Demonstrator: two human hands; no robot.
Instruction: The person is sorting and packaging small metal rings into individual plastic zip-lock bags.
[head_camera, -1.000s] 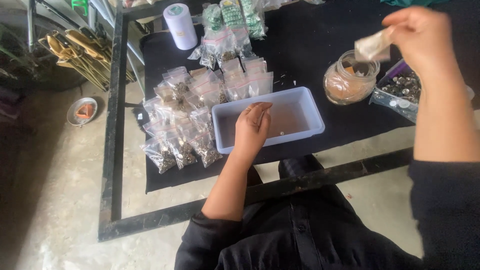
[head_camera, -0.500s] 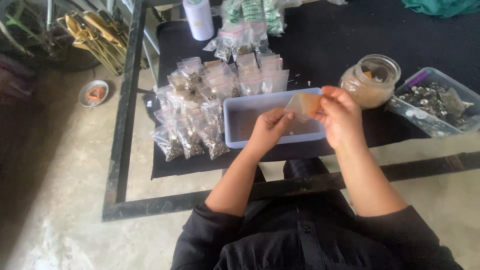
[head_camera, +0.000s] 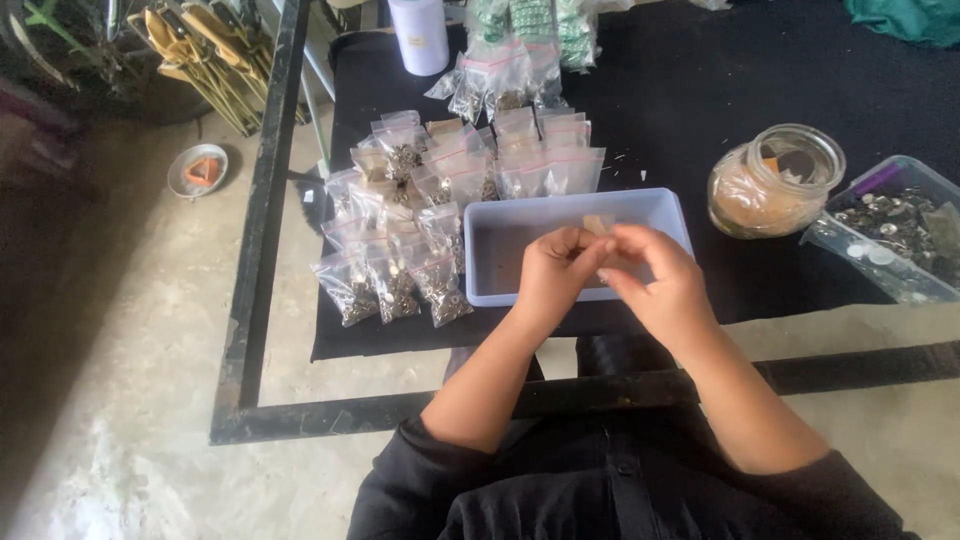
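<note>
Over the pale blue plastic tray (head_camera: 660, 205) on the black cloth, my left hand (head_camera: 553, 275) and my right hand (head_camera: 655, 278) meet. Both pinch a small clear plastic bag (head_camera: 598, 224), of which only the top corner shows above my fingers. The tray's inside looks mostly bare; my hands hide its near part. Left of the tray lie several small zip bags filled with dark metal pieces (head_camera: 395, 285).
A glass jar (head_camera: 772, 180) holding small bags stands right of the tray. A clear tub of metal parts (head_camera: 895, 235) sits at the far right. More filled bags (head_camera: 510, 85) and a white cylinder (head_camera: 420, 35) lie at the back. A black frame bar (head_camera: 255, 250) borders the cloth.
My right hand came back from the jar on the right with a small bag and joined my left hand over the tray. Both hands now hold the bag lower and closer.
</note>
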